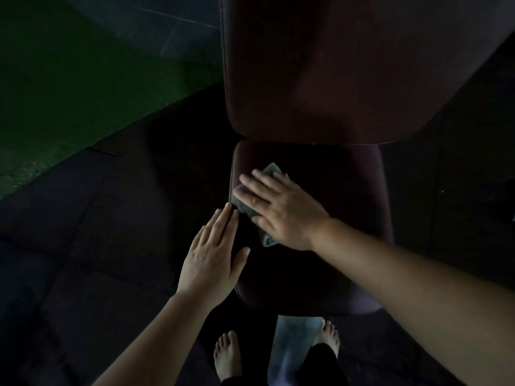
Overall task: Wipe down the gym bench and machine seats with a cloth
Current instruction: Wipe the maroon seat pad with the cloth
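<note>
Your right grip [281,207], fingers [252,181] straight, presses the cloth [274,169] flat on the seat pad [334,204]; your left grip [214,252], equally flat-fingered, rests on its edge

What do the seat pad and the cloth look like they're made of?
Seat pad: probably vinyl or faux leather, smooth, faint sheen, stitched seam along the edge. Cloth: soft fabric, maybe microfibre, matte grey, folded with limp corners. Dim light leaves both uncertain.

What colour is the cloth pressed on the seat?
The cloth looks a muted grey-green; the dim head view shows it.
</note>
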